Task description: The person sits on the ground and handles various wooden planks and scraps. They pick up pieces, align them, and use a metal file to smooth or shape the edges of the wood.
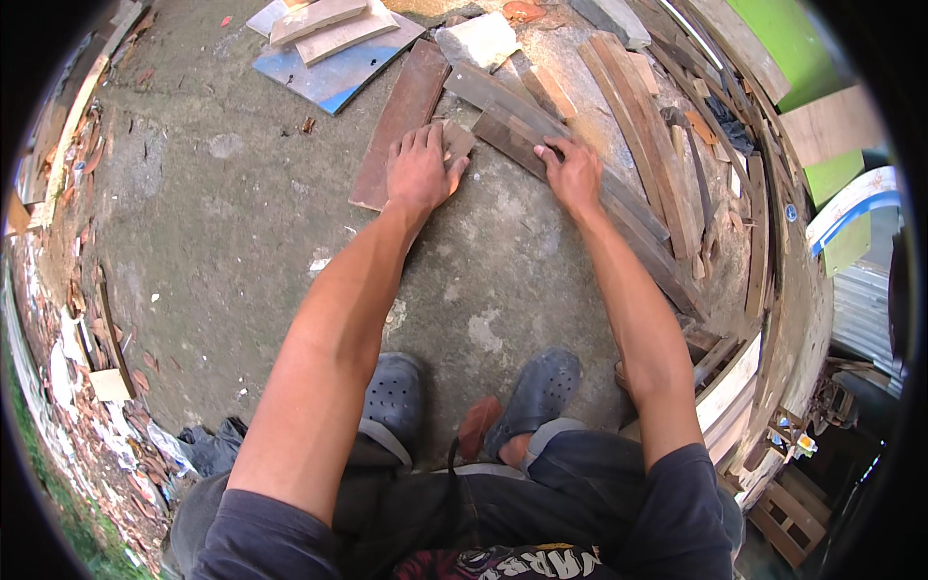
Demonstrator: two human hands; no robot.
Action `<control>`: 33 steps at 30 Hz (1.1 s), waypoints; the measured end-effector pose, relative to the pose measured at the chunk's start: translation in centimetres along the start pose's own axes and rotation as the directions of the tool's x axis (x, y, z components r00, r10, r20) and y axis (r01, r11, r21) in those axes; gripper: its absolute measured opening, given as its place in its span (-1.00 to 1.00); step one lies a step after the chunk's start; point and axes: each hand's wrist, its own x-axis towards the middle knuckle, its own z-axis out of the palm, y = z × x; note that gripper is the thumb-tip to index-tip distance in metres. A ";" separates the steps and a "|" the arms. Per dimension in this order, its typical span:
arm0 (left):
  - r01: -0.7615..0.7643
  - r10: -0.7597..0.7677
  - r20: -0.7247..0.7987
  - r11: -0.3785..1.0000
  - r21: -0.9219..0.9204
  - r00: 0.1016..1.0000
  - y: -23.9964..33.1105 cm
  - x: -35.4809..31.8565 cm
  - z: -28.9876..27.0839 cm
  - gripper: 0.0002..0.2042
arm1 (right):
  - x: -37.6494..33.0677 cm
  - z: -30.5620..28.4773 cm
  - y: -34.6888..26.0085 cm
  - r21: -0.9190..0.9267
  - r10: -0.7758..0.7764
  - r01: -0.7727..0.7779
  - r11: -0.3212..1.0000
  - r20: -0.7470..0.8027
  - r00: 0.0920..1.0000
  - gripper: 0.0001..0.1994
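My left hand (419, 174) is closed around a short wood offcut (458, 141), whose end shows between the fingers and thumb. Under that hand lies a flat reddish-brown board (401, 111) on the concrete. My right hand (574, 178) has its fingers curled, thumb and forefinger at a long dark wooden plank (507, 144). This plank slants down to the right beneath the wrist. Right alongside it is another long greyish plank (507, 100). The palm hides part of how the right hand grips.
Pale boards and a blue-white panel (333, 72) lie at the far left of the hands. Long brown strips (633, 135) and mixed scrap wood pile up on the right. Grey clogs (537, 394) stand below the hands. Litter and a black plastic bag (215, 447) lie at left.
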 end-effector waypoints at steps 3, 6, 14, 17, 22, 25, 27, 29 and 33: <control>-0.011 0.010 0.028 0.998 0.054 1.000 0.3 -0.2 -0.2 -0.18 | 0.1 0.1 0.2 -0.032 -0.006 0.007 0.999 0.043 0.999 -0.61; -0.014 0.009 0.044 0.994 0.105 0.999 0.4 -0.4 -0.3 -0.10 | -0.3 0.0 -0.1 -0.141 -0.037 0.048 0.989 0.083 0.996 -0.46; 0.049 -0.064 0.081 0.983 0.178 0.995 0.8 -0.8 -0.4 -0.03 | -0.7 -1.0 -0.8 -0.256 -0.080 0.164 0.953 0.312 0.947 -0.33; 0.069 -0.086 0.100 0.986 0.154 0.991 0.9 -0.9 -0.3 -0.02 | -1.2 -0.9 -0.6 -0.212 -0.052 0.133 0.968 0.350 0.935 -0.38; 0.117 -0.137 0.132 0.982 0.147 0.982 1.0 -1.3 -0.7 -0.03 | -0.6 -2.1 -1.4 -0.211 0.007 0.096 0.973 0.442 0.897 -0.44; 0.132 -0.152 0.163 0.983 0.130 0.975 0.8 -1.5 -0.7 -0.03 | 0.2 -2.8 -1.0 -0.223 0.006 0.124 0.967 0.505 0.863 -0.47; 0.130 -0.154 0.225 0.984 0.120 0.962 0.7 -1.8 -1.6 -0.02 | 0.0 -3.6 -1.5 -0.216 0.003 0.128 0.968 0.520 0.854 -0.49; 0.122 -0.142 0.252 0.988 0.096 0.957 0.3 -1.9 -2.1 -0.02 | -1.1 -4.1 -1.6 -0.230 -0.058 0.186 0.955 0.470 0.881 -0.52; 0.129 -0.135 0.265 0.991 0.040 0.955 0.4 -1.4 -2.5 -0.08 | -1.2 -6.0 -0.6 -0.350 -0.108 0.294 0.889 0.463 0.880 -0.58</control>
